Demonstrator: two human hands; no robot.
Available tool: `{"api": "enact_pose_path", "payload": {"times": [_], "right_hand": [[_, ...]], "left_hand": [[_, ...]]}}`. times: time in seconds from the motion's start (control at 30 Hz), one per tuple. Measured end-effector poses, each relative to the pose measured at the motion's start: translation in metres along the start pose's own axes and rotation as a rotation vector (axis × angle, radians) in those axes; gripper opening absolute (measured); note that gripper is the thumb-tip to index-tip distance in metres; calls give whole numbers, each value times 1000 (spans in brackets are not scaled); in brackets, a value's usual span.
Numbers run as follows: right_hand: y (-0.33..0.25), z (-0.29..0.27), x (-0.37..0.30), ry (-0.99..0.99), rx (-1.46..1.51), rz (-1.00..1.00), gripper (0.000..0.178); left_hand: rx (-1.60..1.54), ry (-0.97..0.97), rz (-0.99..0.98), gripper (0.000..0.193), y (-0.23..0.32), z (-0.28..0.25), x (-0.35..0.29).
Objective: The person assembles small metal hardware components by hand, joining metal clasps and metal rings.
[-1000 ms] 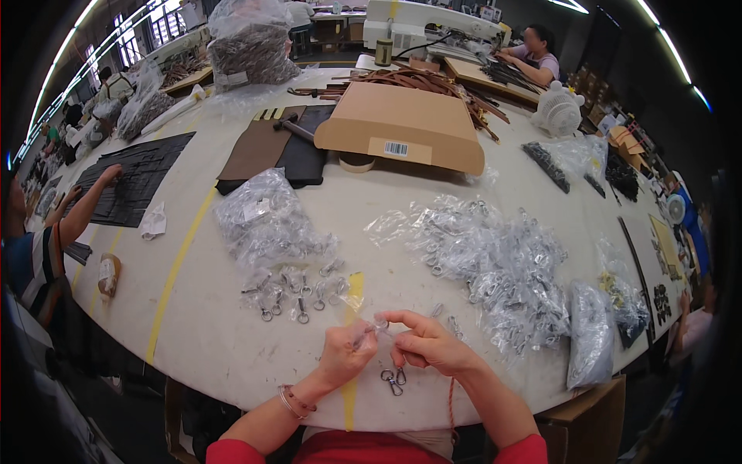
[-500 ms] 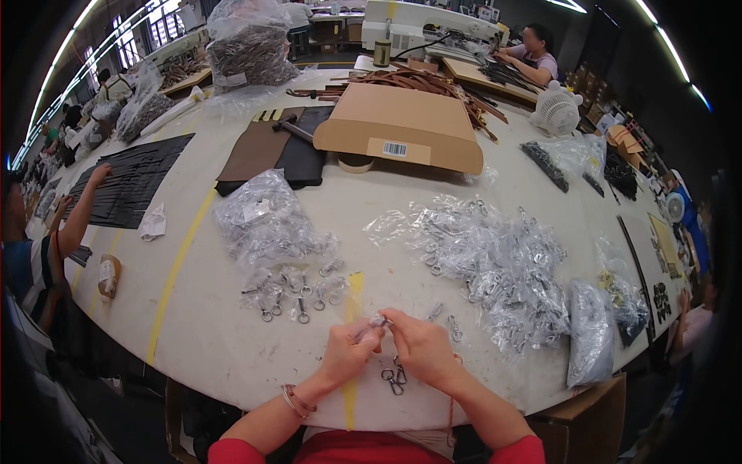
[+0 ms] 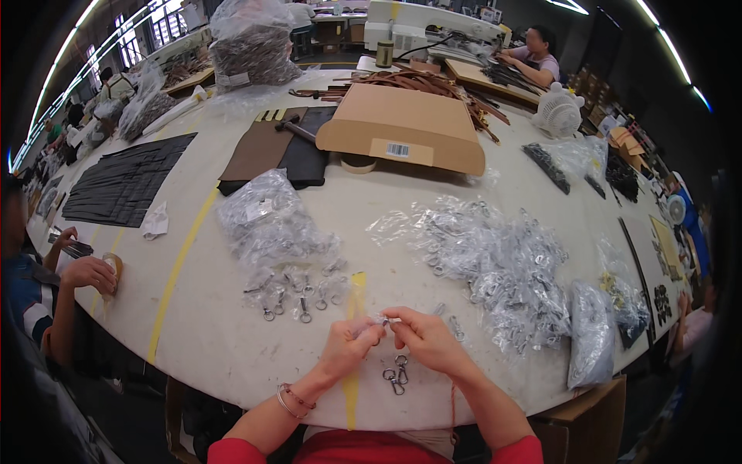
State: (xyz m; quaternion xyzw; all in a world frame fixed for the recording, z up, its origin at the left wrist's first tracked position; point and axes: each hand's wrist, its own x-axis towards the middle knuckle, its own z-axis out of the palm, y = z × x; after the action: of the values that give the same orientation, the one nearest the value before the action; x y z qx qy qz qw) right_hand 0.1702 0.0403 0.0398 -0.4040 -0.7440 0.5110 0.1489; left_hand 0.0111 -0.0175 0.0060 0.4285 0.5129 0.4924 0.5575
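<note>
Close to the table's front edge, both hands meet over a small clear plastic bag [image 3: 360, 328]. My left hand [image 3: 348, 352] is closed round the bag. A small dark metal part, apparently the end of a snap hook [image 3: 384, 322], shows at the bag's end, and my right hand [image 3: 427, 340] pinches there with thumb and forefinger. The fingers hide most of it. Just below the hands lie a few loose metal snap hooks [image 3: 396, 377] with rings. Several bagged snap hooks [image 3: 303, 298] lie left of the hands; another couple lie just beyond my right hand.
A large heap of bagged hooks [image 3: 502, 271] spreads to the right, beside a full plastic bag [image 3: 590, 332]. Another big bag [image 3: 270, 213] stands left. Farther back are a cardboard box [image 3: 402, 127], a hammer [image 3: 297, 130] and a fan [image 3: 558, 110]. A co-worker's hand [image 3: 89, 274] is at far left.
My right fingers have shifted slightly at the bag's end; my left hand keeps its grip. The co-worker at left has drawn their hands back from the black strips toward the near table edge.
</note>
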Motion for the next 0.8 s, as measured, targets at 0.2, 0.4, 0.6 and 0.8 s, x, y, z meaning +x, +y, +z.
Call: {"api": "enact_pose_path", "payload": {"times": [0.2,0.4,0.6,0.8], "right_hand": [[0,6,12,54,-636,-50,43],[-31,-22,10,22,153,-18,34],[-16,-27,16,167,377,-106,10],[-17,-23,9,-48,605,5,16]], "left_hand": [[726,350,318,20,1,-22,10],[921,230,490,19,-1,-17,7],[1011,150,420,27,-2,-24,4],[-66,-155,24,15,27,-28,0]]}}
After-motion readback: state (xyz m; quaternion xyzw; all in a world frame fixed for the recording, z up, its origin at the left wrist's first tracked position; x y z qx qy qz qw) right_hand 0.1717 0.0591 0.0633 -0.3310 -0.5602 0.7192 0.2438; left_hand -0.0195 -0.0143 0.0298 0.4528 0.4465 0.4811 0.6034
